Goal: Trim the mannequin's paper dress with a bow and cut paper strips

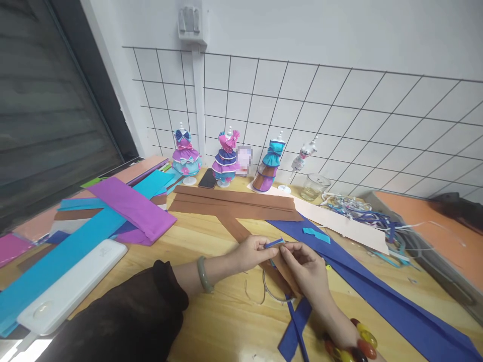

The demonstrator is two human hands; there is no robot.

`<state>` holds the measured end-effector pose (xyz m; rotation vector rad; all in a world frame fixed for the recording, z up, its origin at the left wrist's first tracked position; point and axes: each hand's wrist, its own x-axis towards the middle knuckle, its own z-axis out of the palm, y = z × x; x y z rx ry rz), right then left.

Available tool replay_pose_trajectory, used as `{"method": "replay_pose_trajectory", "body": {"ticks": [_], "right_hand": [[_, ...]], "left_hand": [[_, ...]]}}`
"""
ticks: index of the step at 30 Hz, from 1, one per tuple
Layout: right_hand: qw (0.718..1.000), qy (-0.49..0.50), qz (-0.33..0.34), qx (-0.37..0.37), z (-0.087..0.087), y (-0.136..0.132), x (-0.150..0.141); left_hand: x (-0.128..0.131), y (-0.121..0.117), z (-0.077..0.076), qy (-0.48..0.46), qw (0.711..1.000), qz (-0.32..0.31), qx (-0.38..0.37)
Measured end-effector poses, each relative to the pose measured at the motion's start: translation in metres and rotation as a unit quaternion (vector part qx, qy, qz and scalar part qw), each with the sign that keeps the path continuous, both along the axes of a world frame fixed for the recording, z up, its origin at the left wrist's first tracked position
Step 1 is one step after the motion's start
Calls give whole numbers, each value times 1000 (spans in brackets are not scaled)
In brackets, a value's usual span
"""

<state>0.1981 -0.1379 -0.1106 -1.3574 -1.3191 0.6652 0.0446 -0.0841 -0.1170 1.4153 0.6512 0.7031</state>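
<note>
My left hand (pixel 251 255) pinches a small dark blue strip (pixel 274 243) with a light blue edge. Thumb and fingers of my right hand (pixel 306 266) are closed on a brown strip (pixel 286 266), right against the blue one. The two hands almost meet over the wooden table (pixel 226 322). Below them lie thin wire-like loops (pixel 255 300) and crossed dark blue strips (pixel 292 332), partly hidden by my right hand. Whether the strips are cloth or crepe paper I cannot tell.
Small dress forms in ruffled dresses (pixel 227 158) stand along the wall, beside a bare-looking one (pixel 304 153) and a glass jar (pixel 315 187). Folded purple (pixel 132 208), brown (pixel 234 203) and blue (pixel 377 291) sheets surround the hands. A white lamp-like bar (pixel 75 286) lies left.
</note>
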Motion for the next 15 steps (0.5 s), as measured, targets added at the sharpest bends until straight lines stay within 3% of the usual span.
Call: {"method": "replay_pose_trajectory", "body": {"ticks": [10, 15], "right_hand": [[997, -62, 35, 7, -2, 1, 3], [996, 27, 87, 4, -3, 1, 1]], "left_hand": [[-4, 9, 1, 31, 998, -47, 19], [-13, 15, 25, 71, 991, -58, 94]]}}
